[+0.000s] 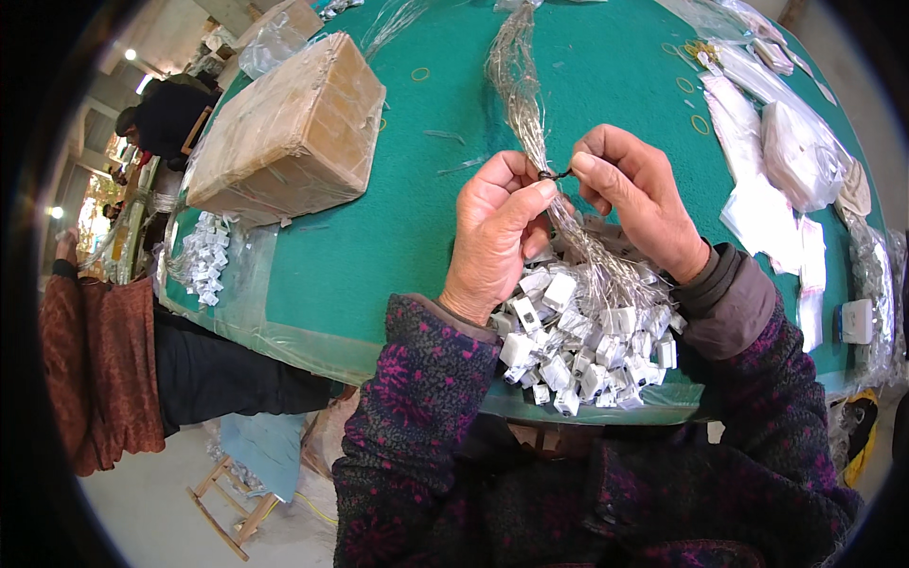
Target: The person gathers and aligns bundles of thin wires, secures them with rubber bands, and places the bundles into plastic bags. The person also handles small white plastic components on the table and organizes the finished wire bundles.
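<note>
In the head view, nearest the camera is the person's dark jacket (pixel 587 492), flecked with purple, its sleeves reaching over the near edge of the green table (pixel 417 275). The left hand (pixel 497 227) is closed on the wires (pixel 519 85), thumb and forefinger pinching them beside a dark tie (pixel 557 175). The right hand (pixel 649 194) is closed too, thumb against forefinger on the free end of the tie, just right of the wires. The thin, silvery wires run from the table's far edge toward the near one, narrow at the tie, then fan out over a heap of small white blocks (pixel 587 364). This heap lies at the middle of the near edge, below and between the hands.

Toward the table's far left corner stands a taped carton (pixel 284 123), with a clear bag (pixel 270 47) behind it. A smaller pile (pixel 201 260) of white pieces sits by the left edge. Yellow rubber bands (pixel 699 124) lie toward the far right corner; white sleeves of plastic (pixel 748 208) and a clear packet (pixel 800 156) lie along the right edge, and a white box (pixel 857 322) is near the near right corner. Beyond the left edge are a co-worker in a brown top (pixel 104 369) and a wooden stool (pixel 232 516).
</note>
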### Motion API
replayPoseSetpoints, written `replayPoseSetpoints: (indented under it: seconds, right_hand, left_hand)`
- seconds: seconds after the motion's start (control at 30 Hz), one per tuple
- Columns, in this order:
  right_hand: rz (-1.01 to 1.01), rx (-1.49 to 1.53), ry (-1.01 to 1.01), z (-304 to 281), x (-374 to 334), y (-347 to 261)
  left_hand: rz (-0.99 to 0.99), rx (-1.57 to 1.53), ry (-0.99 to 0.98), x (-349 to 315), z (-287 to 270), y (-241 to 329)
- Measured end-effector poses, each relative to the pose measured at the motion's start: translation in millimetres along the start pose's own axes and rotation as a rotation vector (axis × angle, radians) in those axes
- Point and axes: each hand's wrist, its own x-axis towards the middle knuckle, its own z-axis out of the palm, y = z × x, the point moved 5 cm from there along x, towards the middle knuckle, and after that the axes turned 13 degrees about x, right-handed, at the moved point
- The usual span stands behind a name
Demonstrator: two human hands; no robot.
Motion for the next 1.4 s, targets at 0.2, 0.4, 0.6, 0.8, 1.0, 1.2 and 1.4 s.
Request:
replayPoseSetpoints:
  seconds: [0.2,0.4,0.6,0.8,1.0,1.2,1.4]
  right_hand:
    - [0.230,0.213,-0.035,-1.9,4.8,11.2]
    - [0.255,0.226,-0.024,-2.8,4.2,12.5]
    - [0.164,0.216,-0.031,-3.3,4.8,4.3]
    - [0.154,0.199,-0.051,1.2,2.5,-1.7]
    - [0.082,0.147,-0.100,3.7,2.9,-1.8]
    - [0.027,0.058,-0.043,1.0,7.0,7.9]
    - [-0.006,-0.044,-0.002,-4.0,5.6,6.5]
  left_hand:
    - [0.008,-0.038,0.050,0.3,0.1,-0.1]
    - [0.010,-0.018,0.046,0.3,1.5,2.9]
    - [0.001,0.038,0.052,-0.6,7.0,3.1]
    - [0.021,0.112,0.052,-0.3,7.8,1.0]
    - [0.039,0.124,0.089,-1.8,6.0,-0.3]
    - [0.054,0.088,0.050,-0.9,5.9,0.6]
    - [0.114,0.076,0.105,-1.7,4.1,3.5]
